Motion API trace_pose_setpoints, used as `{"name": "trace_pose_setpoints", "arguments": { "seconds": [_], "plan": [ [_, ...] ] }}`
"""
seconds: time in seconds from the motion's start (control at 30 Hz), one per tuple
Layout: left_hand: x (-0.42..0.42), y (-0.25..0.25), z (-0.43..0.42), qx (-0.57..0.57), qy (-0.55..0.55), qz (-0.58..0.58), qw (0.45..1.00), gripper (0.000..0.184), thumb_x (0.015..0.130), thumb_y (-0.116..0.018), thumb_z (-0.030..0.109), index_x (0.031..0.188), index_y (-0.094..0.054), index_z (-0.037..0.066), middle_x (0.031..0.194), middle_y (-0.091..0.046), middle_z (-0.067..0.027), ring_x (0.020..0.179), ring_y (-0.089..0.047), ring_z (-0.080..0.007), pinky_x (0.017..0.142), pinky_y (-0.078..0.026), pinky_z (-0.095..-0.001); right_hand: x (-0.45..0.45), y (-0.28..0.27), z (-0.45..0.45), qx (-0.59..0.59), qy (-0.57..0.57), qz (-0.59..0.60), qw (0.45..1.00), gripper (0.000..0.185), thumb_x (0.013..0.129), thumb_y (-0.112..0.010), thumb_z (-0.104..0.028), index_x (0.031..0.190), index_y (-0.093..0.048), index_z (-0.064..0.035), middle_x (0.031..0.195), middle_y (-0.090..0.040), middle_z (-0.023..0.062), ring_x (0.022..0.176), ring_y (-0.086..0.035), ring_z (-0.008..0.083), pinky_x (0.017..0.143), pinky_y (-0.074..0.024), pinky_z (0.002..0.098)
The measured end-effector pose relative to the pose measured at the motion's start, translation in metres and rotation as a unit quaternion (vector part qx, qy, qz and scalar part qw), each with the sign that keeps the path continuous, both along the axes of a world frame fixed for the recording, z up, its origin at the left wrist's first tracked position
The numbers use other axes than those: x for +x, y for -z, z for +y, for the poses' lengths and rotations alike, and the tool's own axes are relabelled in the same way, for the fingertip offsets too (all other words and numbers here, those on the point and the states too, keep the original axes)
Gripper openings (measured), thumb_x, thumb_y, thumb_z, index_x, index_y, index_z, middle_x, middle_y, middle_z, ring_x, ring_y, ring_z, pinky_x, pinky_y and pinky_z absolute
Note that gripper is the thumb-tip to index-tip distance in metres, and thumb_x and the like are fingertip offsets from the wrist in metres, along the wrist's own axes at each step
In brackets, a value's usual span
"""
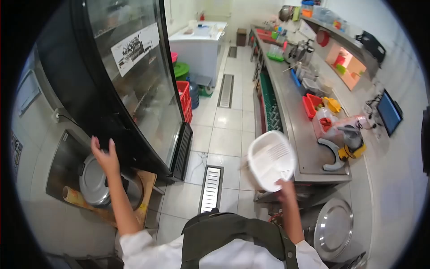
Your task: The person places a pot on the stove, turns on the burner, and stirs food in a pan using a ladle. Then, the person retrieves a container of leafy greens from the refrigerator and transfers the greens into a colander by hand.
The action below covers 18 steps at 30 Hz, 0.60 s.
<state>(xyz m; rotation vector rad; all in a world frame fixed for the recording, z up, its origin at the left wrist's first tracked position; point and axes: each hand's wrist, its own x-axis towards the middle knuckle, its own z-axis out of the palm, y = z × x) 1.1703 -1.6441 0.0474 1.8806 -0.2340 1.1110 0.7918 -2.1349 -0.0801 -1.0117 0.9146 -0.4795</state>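
My right hand (285,190) grips the near rim of a white plastic colander (264,157) with slots in its base. The colander is held over the floor beside the left end of the steel counter, tilted so that its inside faces me. My left hand (105,157) is raised with its fingers apart and nothing in it. Below and beside that hand is a large lidded metal pot (92,186) on a low wooden stand (145,190). My left forearm hides part of the pot.
A glass-door fridge (148,98) stands at the left. Along the right runs a steel counter (304,152) bearing a red basket (310,105) and a tape dispenser (351,150). A big metal drum (333,228) is at the lower right. Drain grates (211,188) line the tiled floor.
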Motion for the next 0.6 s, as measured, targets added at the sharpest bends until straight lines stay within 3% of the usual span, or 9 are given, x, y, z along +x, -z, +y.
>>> {"name": "trace_pose_setpoints", "arguments": {
  "seconds": [0.03, 0.07, 0.1, 0.17, 0.23, 0.37, 0.43, 0.53, 0.6],
  "plan": [
    [0.056, -0.007, -0.009, 0.012, -0.024, -0.027, 0.999, 0.067, 0.077, -0.071, 0.019, 0.13, -0.036, -0.001, 0.127, -0.044, -0.0196, 0.116, -0.045, -0.0301, 0.098, -0.035, -0.0364, 0.006, 0.013, -0.054, -0.012, 0.055, -0.048, 0.997, 0.056, 0.063, -0.049, 0.006, 0.119, -0.043, 0.0055, 0.101, -0.057, 0.016, 0.086, -0.061, 0.0282, 0.067, -0.0546, 0.0379],
    [0.114, -0.008, -0.016, 0.01, -0.055, 0.005, 0.998, 0.073, 0.075, -0.073, 0.022, 0.131, -0.034, -0.002, 0.128, -0.042, -0.0205, 0.116, -0.044, -0.0306, 0.099, -0.034, -0.0372, 0.013, 0.002, -0.092, -0.101, 0.07, -0.029, 0.992, 0.048, 0.066, -0.05, 0.002, 0.113, -0.048, 0.0092, 0.098, -0.059, 0.016, 0.08, -0.063, 0.0273, 0.063, -0.0546, 0.0351],
    [0.163, -0.008, -0.014, -0.007, -0.095, 0.063, 0.994, 0.08, 0.072, -0.075, 0.028, 0.132, -0.032, -0.003, 0.129, -0.04, -0.0221, 0.117, -0.044, -0.0319, 0.099, -0.035, -0.0379, 0.018, -0.015, -0.112, -0.107, 0.101, 0.0, 0.989, 0.049, 0.067, -0.048, 0.002, 0.116, -0.046, 0.0076, 0.099, -0.059, 0.0159, 0.081, -0.063, 0.0266, 0.066, -0.0555, 0.0368],
    [0.242, -0.01, -0.037, -0.006, -0.172, 0.131, 0.976, 0.093, 0.064, -0.079, 0.037, 0.132, -0.031, -0.004, 0.128, -0.039, -0.0251, 0.117, -0.043, -0.0357, 0.099, -0.036, -0.0398, 0.027, 0.003, -0.187, -0.11, 0.133, 0.028, 0.985, 0.053, 0.07, -0.045, 0.0, 0.123, -0.04, 0.0032, 0.098, -0.06, 0.0185, 0.073, -0.065, 0.0297, 0.054, -0.0573, 0.0397],
    [0.279, -0.01, -0.068, 0.011, -0.279, 0.193, 0.941, 0.097, 0.06, -0.081, 0.041, 0.131, -0.032, -0.005, 0.128, -0.038, -0.0261, 0.116, -0.043, -0.0375, 0.098, -0.037, -0.0415, 0.035, 0.02, -0.244, -0.096, 0.129, 0.062, 0.985, 0.051, 0.073, -0.044, -0.002, 0.123, -0.04, 0.0025, 0.097, -0.06, 0.0201, 0.066, -0.065, 0.0304, 0.048, -0.0569, 0.0381],
    [0.281, -0.023, -0.103, -0.02, -0.331, 0.22, 0.917, 0.093, 0.057, -0.081, 0.043, 0.122, -0.04, -0.009, 0.125, -0.042, -0.0261, 0.114, -0.044, -0.0388, 0.096, -0.039, -0.0435, 0.052, 0.07, -0.324, -0.049, 0.163, 0.049, 0.984, 0.043, 0.079, -0.044, -0.009, 0.121, -0.044, -0.0006, 0.093, -0.062, 0.0171, 0.063, -0.065, 0.0275, 0.047, -0.0568, 0.0345],
    [0.273, -0.026, -0.114, 0.001, -0.367, 0.232, 0.901, 0.088, 0.057, -0.081, 0.042, 0.118, -0.044, -0.01, 0.121, -0.045, -0.0258, 0.114, -0.044, -0.0383, 0.094, -0.041, -0.0438, 0.057, 0.072, -0.346, -0.004, 0.131, 0.074, 0.989, 0.045, 0.08, -0.051, -0.013, 0.122, -0.041, -0.0004, 0.104, -0.059, 0.0182, 0.086, -0.063, 0.0283, 0.055, -0.0559, 0.041],
    [0.282, -0.016, -0.124, -0.044, -0.361, 0.228, 0.903, 0.085, 0.057, -0.081, 0.039, 0.116, -0.044, -0.01, 0.113, -0.051, -0.0254, 0.107, -0.05, -0.0391, 0.093, -0.043, -0.0433, 0.093, 0.006, -0.341, -0.042, 0.233, 0.336, 0.912, 0.054, 0.079, -0.06, -0.014, 0.126, -0.036, -0.002, 0.122, -0.047, 0.0186, 0.11, -0.051, 0.0293, 0.076, -0.0496, 0.0476],
    [0.286, 0.003, -0.101, -0.041, -0.377, 0.226, 0.897, 0.08, 0.056, -0.081, 0.029, 0.115, -0.044, -0.01, 0.11, -0.054, -0.0242, 0.099, -0.056, -0.0373, 0.088, -0.045, -0.0413, 0.062, 0.054, -0.365, -0.429, 0.246, 0.305, 0.814, 0.063, 0.077, -0.066, -0.01, 0.129, -0.03, -0.0042, 0.135, -0.034, 0.0162, 0.122, -0.037, 0.0293, 0.094, -0.0359, 0.0476]
  ]
}}
